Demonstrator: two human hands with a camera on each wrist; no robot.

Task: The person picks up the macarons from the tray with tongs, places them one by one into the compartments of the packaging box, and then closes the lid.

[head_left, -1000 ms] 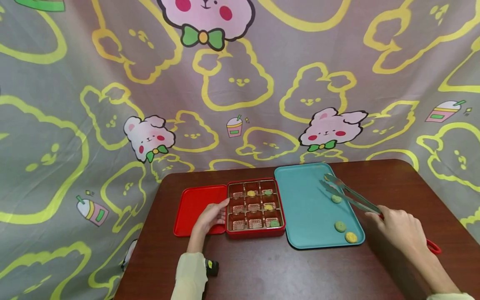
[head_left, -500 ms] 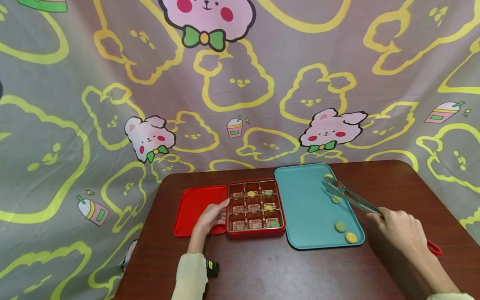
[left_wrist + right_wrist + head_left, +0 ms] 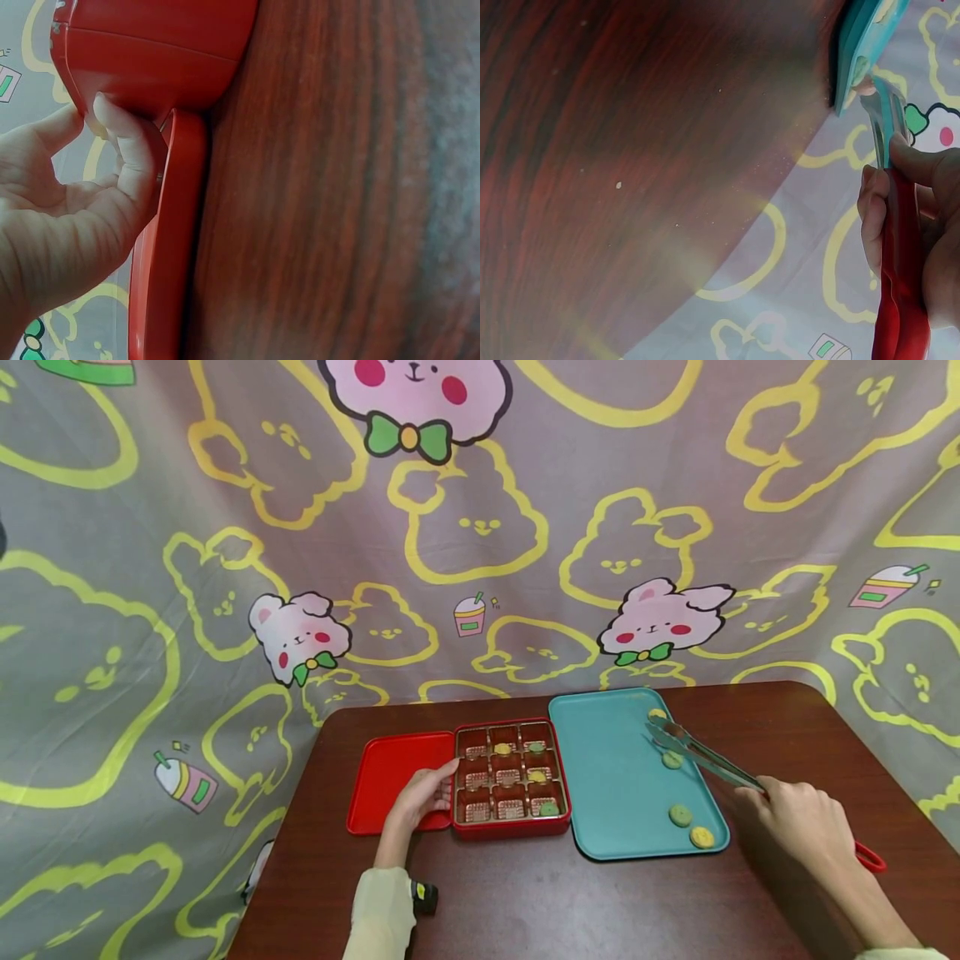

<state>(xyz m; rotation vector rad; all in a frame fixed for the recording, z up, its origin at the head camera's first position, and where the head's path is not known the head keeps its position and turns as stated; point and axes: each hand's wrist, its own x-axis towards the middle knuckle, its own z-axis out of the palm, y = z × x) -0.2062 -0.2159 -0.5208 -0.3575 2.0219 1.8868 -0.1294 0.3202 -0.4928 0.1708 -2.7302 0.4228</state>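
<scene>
Tongs (image 3: pixel 723 766), metal with red handles: one pair, over the right edge of the turquoise tray (image 3: pixel 615 777), tips toward its far right corner. Change, over the last second: arms spread before, now drawn much closer together; tips now slightly nearer the near edge, baring more of the yellow biscuit (image 3: pixel 657 714) in that corner. Bearing on the work, by judgement: closing on a piece, not yet lifting.

Right hand (image 3: pixel 806 827): wrapped round the tongs, beyond the tray's right edge.

Reddish-brown piece (image 3: pixel 865 87): at the tips in the right wrist view; small and blurred. Whether clamped or merely lying between cannot be told.

Green biscuit (image 3: pixel 672 760): on the tray, just nearer than the tips. Further green biscuit (image 3: pixel 680 815) and further yellow biscuit (image 3: pixel 702 837): near right corner.

Left hand (image 3: pixel 422 793): grasping the left wall of the red box (image 3: pixel 513 829), unchanged; some fingers hidden from the head view.

Box: nine compartments, four visibly filled: far middle, and all three along the right edge. Box floors glossy, hard to read.

Red lid (image 3: pixel 382 777): left of the box, partly covered by the left hand.

Worktop (image 3: pixel 555 902): near edge cut off.
</scene>
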